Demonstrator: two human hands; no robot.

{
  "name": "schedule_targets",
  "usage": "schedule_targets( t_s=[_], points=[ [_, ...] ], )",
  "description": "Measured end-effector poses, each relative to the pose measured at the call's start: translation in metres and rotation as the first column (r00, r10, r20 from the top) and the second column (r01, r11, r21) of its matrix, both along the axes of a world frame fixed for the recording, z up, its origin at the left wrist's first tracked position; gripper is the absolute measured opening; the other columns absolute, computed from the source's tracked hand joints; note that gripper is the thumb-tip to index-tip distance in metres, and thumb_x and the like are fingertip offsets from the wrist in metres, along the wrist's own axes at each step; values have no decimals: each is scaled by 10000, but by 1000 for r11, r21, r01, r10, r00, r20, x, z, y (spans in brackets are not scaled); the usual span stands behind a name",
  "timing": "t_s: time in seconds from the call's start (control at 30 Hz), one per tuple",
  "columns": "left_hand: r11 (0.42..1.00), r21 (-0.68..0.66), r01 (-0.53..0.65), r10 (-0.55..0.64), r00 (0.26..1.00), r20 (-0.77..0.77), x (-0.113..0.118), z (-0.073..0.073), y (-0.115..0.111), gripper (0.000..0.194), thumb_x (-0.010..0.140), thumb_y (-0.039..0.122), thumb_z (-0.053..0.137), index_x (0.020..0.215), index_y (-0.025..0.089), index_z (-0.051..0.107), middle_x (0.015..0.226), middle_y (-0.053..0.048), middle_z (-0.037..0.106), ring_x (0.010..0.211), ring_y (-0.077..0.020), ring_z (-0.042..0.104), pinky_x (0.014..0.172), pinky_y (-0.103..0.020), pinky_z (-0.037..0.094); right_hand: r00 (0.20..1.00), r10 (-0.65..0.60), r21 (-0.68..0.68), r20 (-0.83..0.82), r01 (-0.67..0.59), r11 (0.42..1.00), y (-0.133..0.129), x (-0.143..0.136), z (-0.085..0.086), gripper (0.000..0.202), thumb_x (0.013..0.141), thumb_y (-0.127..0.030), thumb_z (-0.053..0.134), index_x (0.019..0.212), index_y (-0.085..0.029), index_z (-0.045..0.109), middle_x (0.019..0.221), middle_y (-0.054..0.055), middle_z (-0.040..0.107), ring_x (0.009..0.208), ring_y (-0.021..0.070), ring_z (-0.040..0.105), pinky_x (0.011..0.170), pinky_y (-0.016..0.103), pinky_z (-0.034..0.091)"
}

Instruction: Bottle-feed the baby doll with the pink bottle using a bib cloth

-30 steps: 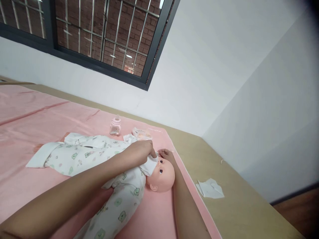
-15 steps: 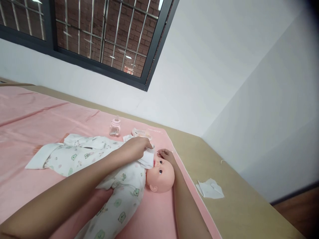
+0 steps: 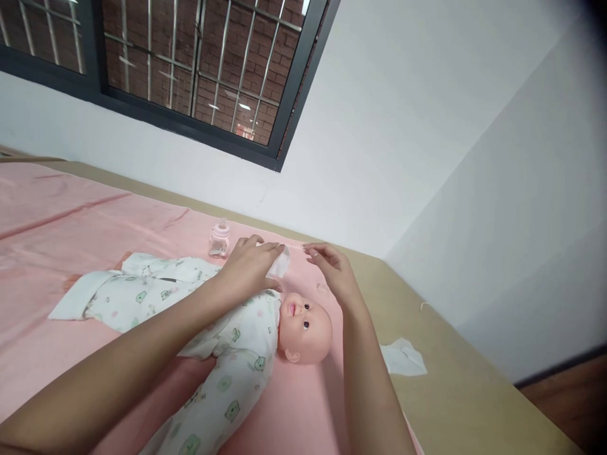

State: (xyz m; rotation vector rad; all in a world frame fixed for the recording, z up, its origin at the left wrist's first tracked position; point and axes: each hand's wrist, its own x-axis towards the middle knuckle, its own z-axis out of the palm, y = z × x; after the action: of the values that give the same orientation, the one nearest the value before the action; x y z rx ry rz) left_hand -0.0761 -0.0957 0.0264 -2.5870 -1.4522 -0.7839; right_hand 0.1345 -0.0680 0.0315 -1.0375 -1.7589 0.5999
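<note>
A baby doll (image 3: 306,328) lies on its back with its bald head to the right, dressed in white clothes printed with green animals. Over its upper chest is my left hand (image 3: 251,268), fingers spread and thumb apart. White material (image 3: 281,262), thin like a tissue or wrapper, shows just past these fingers; whether they touch it I cannot tell. My right hand (image 3: 332,268) is raised above the blanket beyond the doll's head, fingers bent but loosely apart, with nothing visible in it. A pink-topped baby bottle (image 3: 219,240) stands upright behind the doll.
A pink blanket (image 3: 57,221) covers much of the tan surface (image 3: 455,385). On its bare right part lies a crumpled white tissue (image 3: 405,358), partly behind my right forearm. White walls and a dark-framed barred window (image 3: 190,120) rise behind.
My left hand has moved away from the doll's chin, where it held a white cloth, and its fingers have spread. My right hand has lifted away from the side of the doll's head.
</note>
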Motion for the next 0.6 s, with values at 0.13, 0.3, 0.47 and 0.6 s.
schedule_targets(
  t_s=[0.13,0.3,0.47,0.6],
  points=[
    [1000,17,-7,7,999,-34,2,-3,-2,729,714,423,772,1338,175,488,1401,-89,506,1230,-327,426,992,-451,332,946,-53,89,319,26,996,-23,-32,6,227,854,-318,527,952,-220,706,1235,70,593,1130,197,565,907,328,475],
    [999,-41,28,-27,1000,14,1,1,-4,618,781,411,708,1328,206,505,1388,-83,520,1225,-300,469,999,-428,350,860,-187,179,476,113,977,-19,-30,1,277,893,-235,450,1025,-199,691,1118,80,666,1033,203,609,907,337,455],
    [987,-93,-132,138,988,64,-12,9,4,502,869,374,585,1332,194,512,1375,-97,530,1205,-318,498,989,-442,374,841,-293,134,455,261,956,-4,-11,-1,259,848,-132,477,939,-190,712,1018,68,711,939,202,640,823,308,466],
    [959,-103,-263,272,957,95,-30,14,13,459,875,420,551,1288,219,557,1340,-84,555,1214,-329,488,1014,-488,352,787,-358,18,502,405,914,8,9,-10,387,808,-37,428,1059,-169,691,1111,80,690,982,198,641,829,293,470]
  ],
)
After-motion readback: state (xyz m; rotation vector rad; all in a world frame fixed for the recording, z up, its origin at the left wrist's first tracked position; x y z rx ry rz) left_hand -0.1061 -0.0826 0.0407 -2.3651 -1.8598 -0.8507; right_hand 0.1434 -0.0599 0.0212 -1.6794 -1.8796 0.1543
